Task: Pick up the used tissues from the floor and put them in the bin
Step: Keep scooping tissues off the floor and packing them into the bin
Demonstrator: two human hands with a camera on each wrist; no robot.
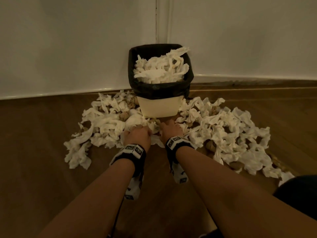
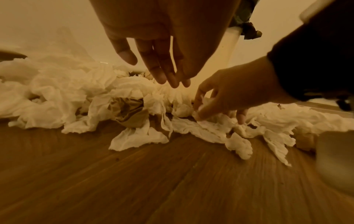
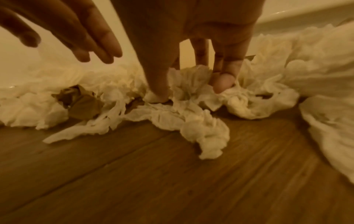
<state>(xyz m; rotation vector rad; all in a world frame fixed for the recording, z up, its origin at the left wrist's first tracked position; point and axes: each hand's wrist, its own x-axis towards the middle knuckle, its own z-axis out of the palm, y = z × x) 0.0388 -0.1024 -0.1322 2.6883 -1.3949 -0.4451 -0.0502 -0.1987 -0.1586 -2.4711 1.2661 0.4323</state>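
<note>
**Right hand in the heap, left hand above it: spill and overfill risks**

Right hand (image 3: pixel 191 50): thumb and fingertips (image 3: pixel 223 84) are curled down into a crumpled white tissue (image 3: pixel 189 84) and pinch it against the floor (image 3: pixel 172 181). The tissue has not left the boards. It trails into a longer twisted strip at 5 o'clock of the grip.

Left hand (image 2: pixel 153 45): fingers (image 2: pixel 162 72) straight, loosely together, pointing down, holding nothing. They hang just above the heap, at 9 o'clock of the right hand.

Tissues (image 1: pixel 223 134): a wide ring on the floor around the foot of the bin (image 1: pixel 158 107), running from about 8 o'clock round to 4 o'clock. Brown crumpled paper (image 2: pixel 128 110) is mixed in. Both hands work at the bin's 6 o'clock.

Bin: stands in the corner of the wall (image 1: pixel 68 48), lined with a black bag (image 1: pixel 135 79), and already heaped to the rim, with one piece overhanging at 1 o'clock.

Risks, as judged:
- The pinch is shallow. The trailing strip may tear or drag neighbouring pieces across the floor.
- Adding to so full a bin may push the top pieces back out unless they are pressed down first.
- Pressing on the heap could tip the light bin or pull the bag off its rim.
- The floor heap looks larger than the room left in the bin.
</note>
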